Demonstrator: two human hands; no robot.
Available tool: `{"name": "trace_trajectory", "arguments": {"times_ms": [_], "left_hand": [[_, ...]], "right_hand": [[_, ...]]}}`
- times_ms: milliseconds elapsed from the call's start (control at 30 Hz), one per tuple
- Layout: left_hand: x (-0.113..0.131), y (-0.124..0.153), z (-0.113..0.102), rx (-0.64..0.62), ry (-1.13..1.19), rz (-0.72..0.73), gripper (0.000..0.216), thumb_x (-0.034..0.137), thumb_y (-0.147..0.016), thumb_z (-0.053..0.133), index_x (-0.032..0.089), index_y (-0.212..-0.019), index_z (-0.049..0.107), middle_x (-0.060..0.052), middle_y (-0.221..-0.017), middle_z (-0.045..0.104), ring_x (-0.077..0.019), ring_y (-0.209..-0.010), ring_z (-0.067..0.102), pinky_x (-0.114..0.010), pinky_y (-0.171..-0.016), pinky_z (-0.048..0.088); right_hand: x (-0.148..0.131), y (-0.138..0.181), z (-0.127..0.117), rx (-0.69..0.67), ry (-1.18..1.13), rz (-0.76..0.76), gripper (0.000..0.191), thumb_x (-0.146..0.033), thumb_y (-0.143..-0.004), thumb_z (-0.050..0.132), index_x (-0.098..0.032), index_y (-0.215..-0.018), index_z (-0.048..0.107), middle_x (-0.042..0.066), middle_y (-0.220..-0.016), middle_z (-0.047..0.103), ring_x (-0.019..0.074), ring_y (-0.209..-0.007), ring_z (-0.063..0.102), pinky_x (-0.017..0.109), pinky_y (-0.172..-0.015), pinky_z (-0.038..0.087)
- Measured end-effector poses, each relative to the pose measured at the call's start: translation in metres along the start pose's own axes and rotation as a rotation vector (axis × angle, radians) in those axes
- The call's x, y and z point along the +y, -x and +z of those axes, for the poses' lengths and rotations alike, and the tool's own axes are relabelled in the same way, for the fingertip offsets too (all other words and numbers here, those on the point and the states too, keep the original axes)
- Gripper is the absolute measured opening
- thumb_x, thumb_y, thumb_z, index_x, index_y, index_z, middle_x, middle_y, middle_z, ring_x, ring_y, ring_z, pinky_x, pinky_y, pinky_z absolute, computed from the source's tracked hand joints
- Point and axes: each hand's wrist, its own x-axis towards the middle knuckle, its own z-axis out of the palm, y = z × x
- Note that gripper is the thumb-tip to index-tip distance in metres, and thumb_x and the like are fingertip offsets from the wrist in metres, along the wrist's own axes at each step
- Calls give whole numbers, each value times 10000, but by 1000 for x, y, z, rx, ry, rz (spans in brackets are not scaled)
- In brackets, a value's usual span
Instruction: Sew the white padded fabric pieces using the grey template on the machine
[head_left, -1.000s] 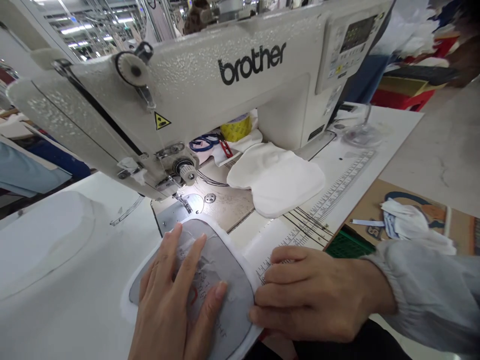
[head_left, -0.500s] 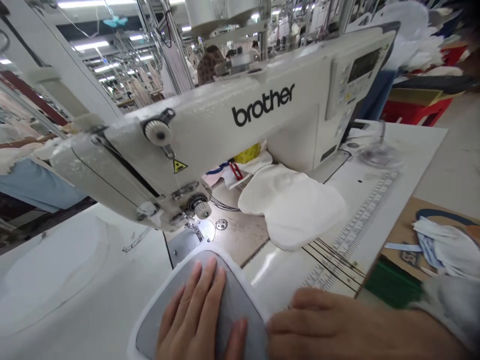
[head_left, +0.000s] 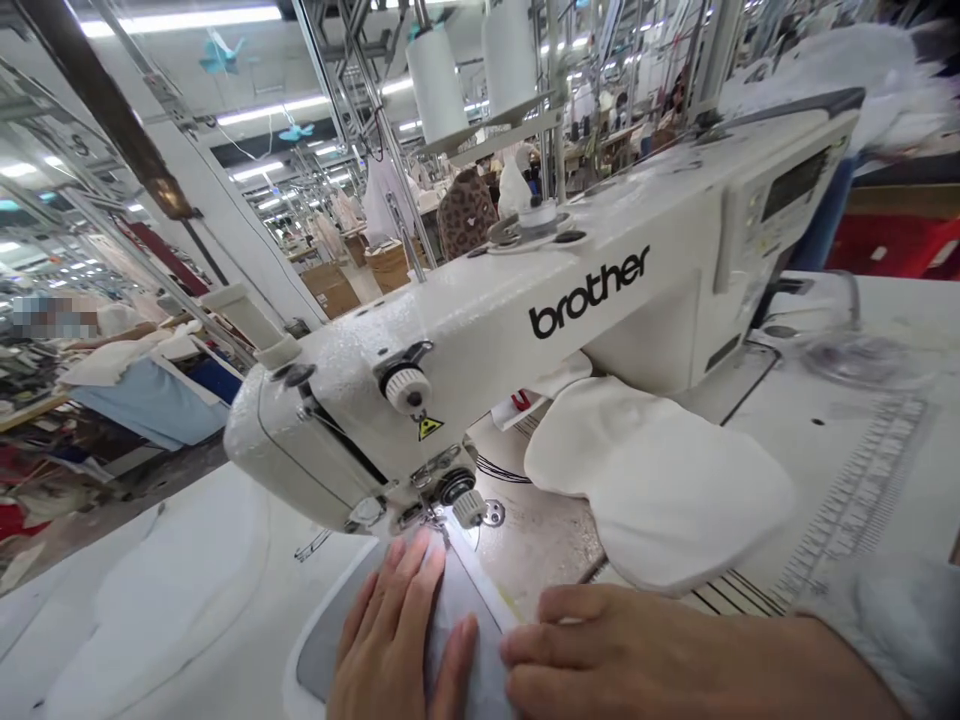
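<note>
A white sewing table (head_left: 817,450) spans the view, with a Brother industrial sewing machine (head_left: 480,345) standing on it at twelve o'clock from the hands and two white thread cones (head_left: 459,75) above it. A padded white fabric piece (head_left: 652,490) lies at two o'clock, just beside the machine's head. A ruler scale (head_left: 855,500) printed on the table runs past it towards three o'clock.

The grey panel with a white edge (head_left: 480,600) lies flat on the table, its narrow end just below the needle area (head_left: 442,522). The left hand (head_left: 397,640) is spread palm down on the panel, fingers pointing at the machine. The right hand (head_left: 637,660) comes in from four o'clock, its fingers together and flat, pressing the panel's right edge rather than pinching it.

The left fingertips sit near the needle, so a small forward slide could bring them under it. Uneven pressure between the hands could also shift the panel and pull the edge off line. The glare and the machine's head make it hard to tell whether the needle is in the cloth.
</note>
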Motion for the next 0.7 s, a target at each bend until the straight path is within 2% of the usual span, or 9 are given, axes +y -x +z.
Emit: {"name": "trace_trajectory", "arguments": {"times_ms": [133, 233, 400, 700], "left_hand": [[-25, -10, -3, -106, -57, 125, 434, 377, -908, 507, 243, -1320, 487, -74, -1289, 664, -267, -1194, 622, -437, -905, 561], [-33, -18, -6, -156, -45, 105, 375, 378, -918, 496, 237, -1264, 523, -67, -1169, 717, -260, -1106, 671, -449, -893, 569], [-31, -29, -9, -185, 33, 32, 313, 409, -935, 464, 222, -1159, 577, -53, -986, 727, -232, -963, 704, -451, -889, 562], [-27, -34, -10, -126, 67, -30, 302, 476, -928, 448, 241, -987, 627, -40, -924, 721, -241, -935, 699, -443, -864, 553]], "right_hand": [[10, -9, -1, -33, 148, -132, 75, -195, -961, 584, -141, -986, 629, 13, -919, 669, 132, -822, 586, 266, -787, 426], [18, -10, 5, -27, 159, -136, 158, -210, -999, 519, -135, -1101, 615, 39, -992, 677, 154, -921, 601, 291, -828, 411], [25, -12, 7, -45, 97, -106, 224, -278, -1000, 525, -140, -1161, 600, 59, -1117, 659, 157, -1030, 589, 295, -919, 386], [27, -15, 8, -55, 49, -63, 305, -356, -990, 541, -138, -1199, 584, 74, -1207, 626, 166, -1127, 557, 319, -1006, 344]]}}
